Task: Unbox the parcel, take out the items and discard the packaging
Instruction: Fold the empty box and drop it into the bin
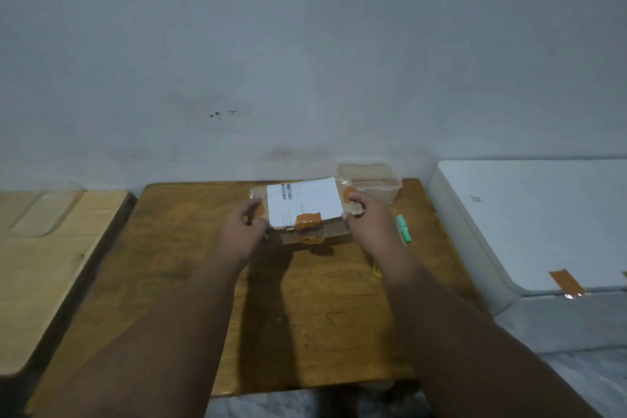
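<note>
The left hand (242,231) and the right hand (368,219) are both closed on the parcel (305,210), one at each short end, so the box sits squarely between them with its long axis running left to right across the person's front. The left hand's fingers curl over the left edge; the right hand's wrap the right edge near a patch of orange tape. The parcel lies toward the far side of the brown wooden surface (305,316), close to the wall, its near edge seemingly tipped up a little, though whether it is fully lifted cannot be told. A white shipping label (305,202) covers its top, and an orange tape strip (308,222) folds over the near edge at the middle, facing the person. Neither hand is clearly nearer; the hold looks even. That tape seam probably decides the next move: it points toward the body, so either hand could let go and pick at it while the other steadies the box. A green marker (403,229) lies just to the right of the right hand, and a clear plastic container (373,180) stands behind the parcel.
</note>
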